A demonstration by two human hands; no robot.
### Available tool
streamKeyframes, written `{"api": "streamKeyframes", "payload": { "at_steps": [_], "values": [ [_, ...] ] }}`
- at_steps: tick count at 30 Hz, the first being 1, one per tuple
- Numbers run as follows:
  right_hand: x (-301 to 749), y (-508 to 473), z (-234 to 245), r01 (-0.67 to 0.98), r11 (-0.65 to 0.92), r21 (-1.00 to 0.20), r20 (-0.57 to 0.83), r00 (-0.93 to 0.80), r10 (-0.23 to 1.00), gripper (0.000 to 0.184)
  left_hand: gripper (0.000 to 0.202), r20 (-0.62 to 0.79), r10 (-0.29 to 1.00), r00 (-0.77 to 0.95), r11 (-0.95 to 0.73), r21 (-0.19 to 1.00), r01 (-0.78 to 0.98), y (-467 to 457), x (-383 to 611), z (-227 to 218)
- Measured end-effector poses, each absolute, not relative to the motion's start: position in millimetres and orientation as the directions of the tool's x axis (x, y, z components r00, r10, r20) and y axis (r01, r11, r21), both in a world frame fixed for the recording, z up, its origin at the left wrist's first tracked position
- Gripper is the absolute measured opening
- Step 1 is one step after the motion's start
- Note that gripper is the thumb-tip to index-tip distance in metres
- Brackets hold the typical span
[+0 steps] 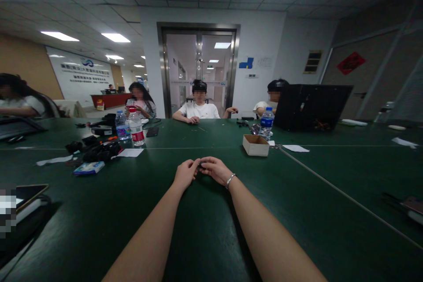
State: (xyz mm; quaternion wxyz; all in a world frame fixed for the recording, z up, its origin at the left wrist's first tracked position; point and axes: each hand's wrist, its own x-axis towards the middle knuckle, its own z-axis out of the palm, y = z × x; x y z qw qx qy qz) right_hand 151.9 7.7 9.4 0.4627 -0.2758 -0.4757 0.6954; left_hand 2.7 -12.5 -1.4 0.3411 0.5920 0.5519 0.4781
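Observation:
My left hand (186,174) and my right hand (217,171) meet just above the green table (205,238), fingertips together. The fingers of both are closed in a pinch. Between them shows a small dark thing (200,164), mostly covered by the fingers and too small to name. A silver bracelet (230,180) circles my right wrist. Beyond my right hand stands an open cardboard box (256,149), not touched by either hand.
Water bottles (136,130) stand at the left by black gear (99,152), paper and a blue-white packet (88,168). Another bottle (266,122) is behind the box. A black case (312,106) stands at the right. Several people sit around, one person (200,109) opposite.

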Motion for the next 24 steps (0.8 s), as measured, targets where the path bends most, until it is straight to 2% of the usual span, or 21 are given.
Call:
{"api": "streamKeyframes", "payload": {
  "at_steps": [6, 9, 12, 18, 24],
  "values": [
    [151, 10, 8, -0.424, -0.136, -0.896, 0.041, -0.384, 0.923, 0.017, 0.040, 0.267, 0.963, 0.039, -0.270, 0.958, 0.099, -18, 1, 5],
    [152, 11, 6, -0.416, -0.124, -0.901, 0.054, -0.391, 0.919, 0.019, 0.029, 0.288, 0.953, 0.092, -0.294, 0.954, 0.059, -19, -1, 7],
    [152, 12, 5, -0.409, -0.119, -0.905, 0.063, -0.403, 0.913, 0.020, 0.028, 0.273, 0.960, 0.063, -0.276, 0.960, 0.044, -15, -2, 3],
    [151, 12, 5, -0.400, -0.113, -0.910, 0.063, -0.403, 0.913, 0.025, 0.032, 0.208, 0.978, -0.020, -0.206, 0.975, 0.078, -6, -1, -5],
    [151, 10, 7, -0.356, -0.115, -0.927, 0.057, -0.437, 0.898, 0.027, 0.038, 0.175, 0.979, -0.105, -0.144, 0.958, 0.247, -12, 1, 1]
  ]
}}
